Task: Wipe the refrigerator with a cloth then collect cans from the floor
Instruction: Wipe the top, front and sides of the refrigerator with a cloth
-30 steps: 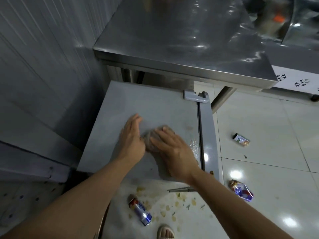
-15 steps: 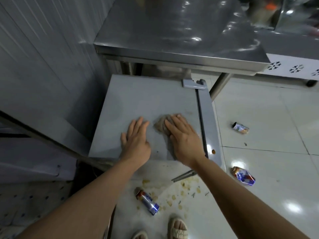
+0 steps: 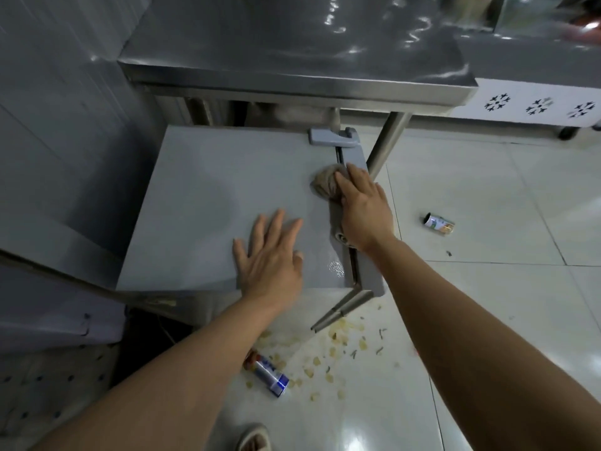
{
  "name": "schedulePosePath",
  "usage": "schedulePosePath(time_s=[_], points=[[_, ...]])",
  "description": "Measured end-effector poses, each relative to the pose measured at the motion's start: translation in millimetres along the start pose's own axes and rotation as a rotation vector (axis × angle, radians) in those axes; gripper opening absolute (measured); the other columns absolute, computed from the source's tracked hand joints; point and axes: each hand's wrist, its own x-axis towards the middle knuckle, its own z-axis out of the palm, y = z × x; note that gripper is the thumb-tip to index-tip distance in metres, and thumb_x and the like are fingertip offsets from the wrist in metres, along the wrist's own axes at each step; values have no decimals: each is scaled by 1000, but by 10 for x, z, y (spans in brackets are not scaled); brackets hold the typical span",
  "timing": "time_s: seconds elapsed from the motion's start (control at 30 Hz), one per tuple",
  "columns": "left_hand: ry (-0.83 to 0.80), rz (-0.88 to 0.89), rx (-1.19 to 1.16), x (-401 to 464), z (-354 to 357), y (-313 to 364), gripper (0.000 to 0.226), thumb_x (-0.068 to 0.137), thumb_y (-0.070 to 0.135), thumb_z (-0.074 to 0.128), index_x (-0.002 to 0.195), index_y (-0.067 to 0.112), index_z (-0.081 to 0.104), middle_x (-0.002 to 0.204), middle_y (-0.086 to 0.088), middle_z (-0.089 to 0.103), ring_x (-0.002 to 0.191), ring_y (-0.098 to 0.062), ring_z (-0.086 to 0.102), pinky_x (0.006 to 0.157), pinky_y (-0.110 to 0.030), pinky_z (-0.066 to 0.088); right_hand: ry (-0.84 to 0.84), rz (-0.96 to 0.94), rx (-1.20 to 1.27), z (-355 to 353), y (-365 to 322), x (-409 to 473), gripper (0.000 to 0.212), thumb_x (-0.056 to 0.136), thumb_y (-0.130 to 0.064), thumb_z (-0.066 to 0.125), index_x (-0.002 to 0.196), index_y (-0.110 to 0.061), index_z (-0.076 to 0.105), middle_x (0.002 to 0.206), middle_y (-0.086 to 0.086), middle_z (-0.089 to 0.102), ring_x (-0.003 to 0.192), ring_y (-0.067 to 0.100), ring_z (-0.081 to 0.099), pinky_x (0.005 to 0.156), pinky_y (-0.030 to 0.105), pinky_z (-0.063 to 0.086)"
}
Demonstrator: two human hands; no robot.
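The small grey refrigerator (image 3: 208, 209) stands below a steel table, its flat top facing me. My right hand (image 3: 364, 209) presses a crumpled brownish cloth (image 3: 323, 185) against the top's right edge, near the door seam, with its fingers laid straight over the cloth. Flat on the top near the front edge rests my left hand (image 3: 270, 255), fingers spread. A blue and red can (image 3: 268, 374) lies on the floor below my left forearm. Another can (image 3: 439, 222) lies on the tiles to the right.
A stainless steel table (image 3: 292, 56) overhangs the refrigerator's back, one leg (image 3: 387, 141) right beside the cloth. Food scraps and a wet smear (image 3: 344, 349) litter the floor in front. A grey wall panel runs along the left. A sandalled foot (image 3: 253, 441) shows at the bottom.
My right hand has slid the cloth from the middle of the top to its right edge and farther back. My left hand stayed flat near the front. The third can has left the view.
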Motion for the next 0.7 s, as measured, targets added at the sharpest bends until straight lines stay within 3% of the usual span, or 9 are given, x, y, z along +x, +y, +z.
schedulePosePath(time_s=[0.13, 0.23, 0.43, 0.57, 0.7], points=[[-29, -13, -3, 8, -35, -4, 53, 96, 31, 34, 144, 41, 13, 157, 17, -4, 144, -12, -10, 112, -55, 0, 106, 72, 73, 4, -81, -770, 56, 93, -26, 23, 145, -7, 32, 156, 10, 20, 146, 28, 11, 118, 37, 14], [5, -66, 20, -53, 5, 97, 52, 97, 28, 33, 144, 39, 13, 157, 15, -5, 144, -14, -9, 112, -56, 3, 87, 103, 129, 40, -88, -1175, 51, 97, -16, 33, 146, -3, 29, 157, 13, 16, 146, 29, 6, 118, 33, 8], [68, -133, 23, -115, 121, 178, 54, 97, 24, 32, 145, 38, 13, 158, 14, -3, 145, -16, -5, 113, -58, 3, -37, 276, 262, 11, 68, -543, 55, 98, -23, 31, 149, -11, 15, 158, 13, 3, 144, 31, 7, 115, 43, 19], [82, -145, 77, -77, 161, 149, 54, 97, 26, 32, 146, 38, 12, 158, 13, 0, 145, -16, -3, 112, -57, 7, -61, 251, 333, -34, 167, -202, 55, 98, -24, 32, 149, -13, 14, 156, 15, 6, 140, 35, 17, 112, 47, 24], [79, -163, 104, -51, 172, 152, 53, 97, 26, 33, 145, 38, 14, 158, 13, 1, 145, -16, -1, 111, -57, 7, -6, 213, 346, 34, 133, -581, 56, 98, -23, 34, 149, -12, 12, 156, 15, 3, 141, 36, 16, 115, 46, 23]])
